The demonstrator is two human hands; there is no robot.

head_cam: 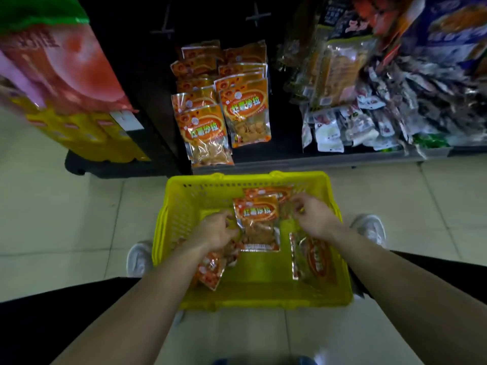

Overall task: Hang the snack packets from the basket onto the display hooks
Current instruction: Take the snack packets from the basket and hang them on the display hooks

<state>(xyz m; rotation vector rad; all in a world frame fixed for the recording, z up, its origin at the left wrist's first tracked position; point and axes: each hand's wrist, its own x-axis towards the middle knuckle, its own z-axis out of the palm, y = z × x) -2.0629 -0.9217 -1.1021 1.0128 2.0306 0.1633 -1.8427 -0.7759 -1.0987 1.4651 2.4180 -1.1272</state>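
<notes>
A yellow plastic basket (184, 206) stands on the floor between my feet. Inside it lie orange snack packets; one upright packet (257, 219) sits in the middle. My left hand (216, 230) grips that packet's left edge. My right hand (313, 214) pinches the clear edge of another packet (268, 192) behind it, near the basket's far wall. More packets lie at the right (313, 256) and under my left wrist (210, 270). Two columns of the same orange packets (224, 106) hang on hooks of the dark display in front.
Pink and yellow boxes (66, 88) are stacked on a dark base at the left. Mixed snack bags (369, 101) crowd the hooks and shelf at the right. Bare hooks (257, 15) stick out above the orange packets. Pale floor tiles surround the basket.
</notes>
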